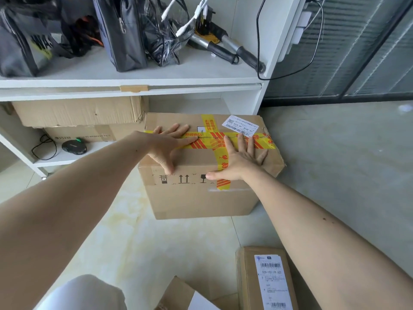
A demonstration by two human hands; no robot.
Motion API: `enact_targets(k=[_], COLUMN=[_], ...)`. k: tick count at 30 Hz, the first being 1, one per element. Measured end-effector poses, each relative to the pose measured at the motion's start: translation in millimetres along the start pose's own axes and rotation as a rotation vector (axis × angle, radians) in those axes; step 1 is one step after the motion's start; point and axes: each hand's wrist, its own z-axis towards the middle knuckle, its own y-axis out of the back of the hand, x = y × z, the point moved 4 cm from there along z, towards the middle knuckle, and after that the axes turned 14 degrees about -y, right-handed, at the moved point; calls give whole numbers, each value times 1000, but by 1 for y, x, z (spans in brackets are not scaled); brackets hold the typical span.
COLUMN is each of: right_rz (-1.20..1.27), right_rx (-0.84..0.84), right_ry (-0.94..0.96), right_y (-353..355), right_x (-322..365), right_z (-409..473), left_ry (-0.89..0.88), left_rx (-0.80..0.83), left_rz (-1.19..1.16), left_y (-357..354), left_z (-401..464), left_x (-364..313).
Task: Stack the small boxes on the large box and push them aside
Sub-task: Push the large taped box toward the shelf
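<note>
Cardboard everywhere. Large box (201, 175) sits on the pale tiled floor (335, 164) at centre frame, its far end close against the foot of a white shelf unit (134, 82). Yellow-and-red tape (220, 156) crosses its top both ways; a white shipping label (240, 125) lies near the far right corner; handling symbols printed along the near face.

Both hands flat on the lid, nothing grasped. Left hand (169, 142) lies palm down left of centre, fingers spread over the tape, thumb hooked over the near top edge. Right hand (242, 155) lies palm down right of centre, fingers splayed toward the label, thumb running along the near edge. The two hands are near each other but apart.

Nothing stacked on the large box. Two small boxes at the bottom of the frame, well apart from it: small box with barcode label (263, 280) at lower right, partly behind the right forearm; second small box (178, 294) at bottom centre, cut off by the frame edge.

Shelf unit: dark bags (120, 32), cables and a grey-handled tool (234, 51) on the upper shelf; a crumpled carton (78, 110) and a black puck-shaped device (74, 147) below, left of centre.
</note>
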Motion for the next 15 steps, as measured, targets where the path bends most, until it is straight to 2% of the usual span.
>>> enact_targets(k=[8,15], right_rz=[4,-10], right_rx=[-16,-34], right_ry=[11,49], right_y=[0,3], right_x=[-1,-7], right_z=[-2,4], left_ry=[76,115], left_rx=[-134,-151], left_rz=[-1,-34], left_y=[-15,-17], left_z=[2,2], left_x=[-10,-18])
